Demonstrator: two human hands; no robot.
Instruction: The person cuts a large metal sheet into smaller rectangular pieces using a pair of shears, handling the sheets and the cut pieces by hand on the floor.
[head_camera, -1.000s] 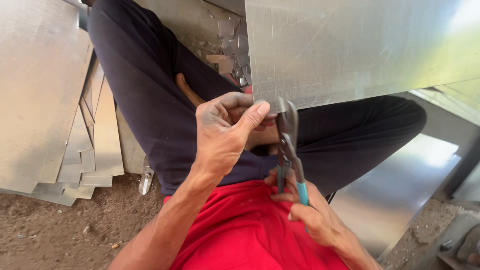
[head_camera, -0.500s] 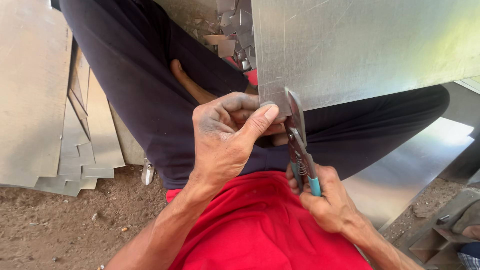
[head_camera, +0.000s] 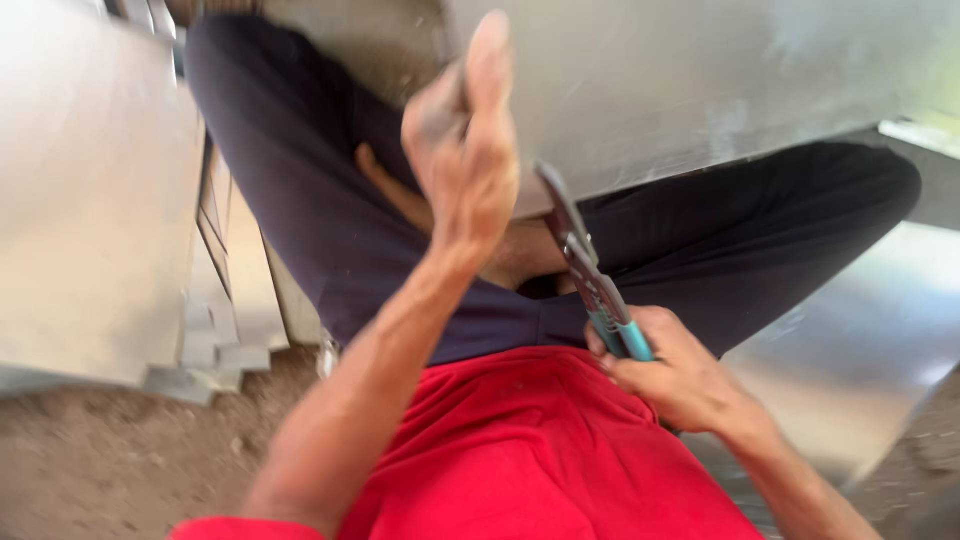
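**Snips Working the Edge of a Metal Sheet**

I am watching from the head camera as a seated person, legs crossed in dark trousers (head_camera: 300, 200) and wearing a red shirt (head_camera: 530, 450), is working a large sheet of grey metal (head_camera: 700, 90) that is filling the frame from twelve to three o'clock. The right hand (head_camera: 680, 375), at about four o'clock from centre, is wrapping its fingers tight around the teal-handled snips (head_camera: 590, 270), whose blades are pointing up toward eleven o'clock and meeting the sheet's lower edge. I cannot tell through the blur whether the blades are biting the metal or only resting against it. The left hand (head_camera: 465, 150), at twelve o'clock from centre, is lifting beside the sheet's near edge with its fingers drawn together and the thumb pointing upward; motion blur is keeping me from telling whether it is pinching the edge or hanging free.

A stack of cut metal panels (head_camera: 90, 190) is leaning at nine o'clock on the dirt ground (head_camera: 120, 460), and another shiny sheet (head_camera: 860, 350) is lying at four o'clock beneath the person's knee.

To my eye, this cut is calling for a steady sheet: the left hand should be gripping the edge well clear of the blades, while the right is squeezing the handles in short, even bites and keeping the snips square to the line.
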